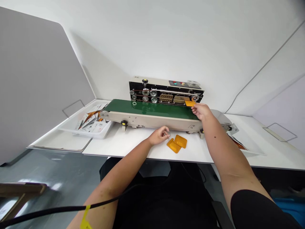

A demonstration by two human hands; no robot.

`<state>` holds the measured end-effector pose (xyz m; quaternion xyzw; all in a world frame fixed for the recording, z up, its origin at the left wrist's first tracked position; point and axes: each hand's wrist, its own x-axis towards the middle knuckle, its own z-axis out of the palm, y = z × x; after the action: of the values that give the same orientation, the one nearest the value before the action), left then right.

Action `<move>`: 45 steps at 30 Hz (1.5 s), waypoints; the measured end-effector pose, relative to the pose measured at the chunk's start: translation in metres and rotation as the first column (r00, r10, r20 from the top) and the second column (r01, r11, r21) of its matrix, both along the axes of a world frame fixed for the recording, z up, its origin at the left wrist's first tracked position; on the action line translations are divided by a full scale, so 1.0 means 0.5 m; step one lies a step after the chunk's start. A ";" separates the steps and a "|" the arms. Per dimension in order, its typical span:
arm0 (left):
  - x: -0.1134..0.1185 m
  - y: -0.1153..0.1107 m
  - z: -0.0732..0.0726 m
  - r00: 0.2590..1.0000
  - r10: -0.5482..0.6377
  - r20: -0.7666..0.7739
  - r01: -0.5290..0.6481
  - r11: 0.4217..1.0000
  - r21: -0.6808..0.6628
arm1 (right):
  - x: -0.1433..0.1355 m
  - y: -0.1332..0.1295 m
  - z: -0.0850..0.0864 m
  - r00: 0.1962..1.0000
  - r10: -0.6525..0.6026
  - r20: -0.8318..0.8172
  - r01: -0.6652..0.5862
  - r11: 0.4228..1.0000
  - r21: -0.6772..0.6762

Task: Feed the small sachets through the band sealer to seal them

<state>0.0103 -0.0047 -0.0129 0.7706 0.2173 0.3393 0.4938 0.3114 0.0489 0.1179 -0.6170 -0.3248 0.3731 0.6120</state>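
We see the right hand (200,110) pinching an orange packet (190,103) between thumb and fingers at the right end of the sealing machine (164,93), beyond the green belt (152,108). The packet's visible part runs longest from left to right, its free end pointing left; our fingers cover the rest. Our left hand (160,135) is half curled over the table (133,140), a narrow gap between thumb and fingers. Just to its right, two loose packets (180,141) touch: the left one's long axis slants from far left to near right. We note printed labels in the left tray (101,135), too small to read, and handwriting on the belt's near side that we cannot make out.
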 end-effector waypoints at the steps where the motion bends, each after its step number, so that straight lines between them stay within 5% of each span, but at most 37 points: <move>1: -0.001 0.000 -0.001 1.000 0.005 -0.009 -0.005 1.000 0.018 | -0.003 0.001 0.000 1.000 0.010 0.014 -0.010 1.000 -0.007; 5: -0.004 0.000 0.001 0.992 0.078 -0.100 -0.060 0.983 0.173 | -0.016 -0.027 -0.003 0.950 -0.131 0.283 0.112 0.990 0.081; 8: -0.008 -0.002 0.005 0.972 0.110 -0.208 -0.029 0.933 0.358 | -0.055 -0.099 -0.031 0.775 -0.369 0.513 0.208 0.916 0.344; 10: -0.009 -0.002 0.005 0.960 0.048 -0.275 0.079 0.899 0.431 | -0.101 -0.169 -0.075 0.673 -0.425 0.605 0.126 0.872 0.473; 12: -0.008 -0.002 0.001 0.945 -0.034 -0.327 0.186 0.875 0.448 | -0.149 -0.242 -0.135 0.599 -0.279 0.751 -0.121 0.895 0.429; 15: -0.005 0.003 -0.008 0.925 -0.080 -0.370 0.249 0.864 0.437 | -0.200 -0.320 -0.230 0.403 0.015 0.915 -0.456 0.870 0.187; 18: -0.002 0.009 -0.014 0.928 -0.091 -0.360 0.245 0.879 0.409 | -0.211 -0.340 -0.294 0.306 0.092 0.948 -0.425 0.904 0.049; 21: 0.001 0.013 -0.012 0.948 -0.124 -0.294 0.232 0.900 0.370 | -0.203 -0.325 -0.318 0.296 0.135 0.945 -0.319 0.947 -0.035; 27: 0.005 0.012 -0.002 0.964 -0.125 -0.233 0.206 0.907 0.366 | -0.195 -0.305 -0.325 0.325 0.238 0.915 -0.443 0.893 -0.075; 33: -0.001 0.005 0.002 0.942 -0.081 -0.324 0.229 0.864 0.449 | -0.187 -0.303 -0.346 0.445 0.192 0.875 -0.370 0.929 -0.016; 45: -0.002 -0.005 0.011 0.949 -0.076 -0.308 0.209 0.878 0.430 | -0.184 -0.300 -0.338 0.454 0.146 0.879 -0.299 0.954 -0.004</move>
<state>0.0090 -0.0070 -0.0072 0.9192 0.1415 0.2301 0.2866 0.2196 -0.1011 -0.0511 -0.6240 -0.6944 0.0601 0.3533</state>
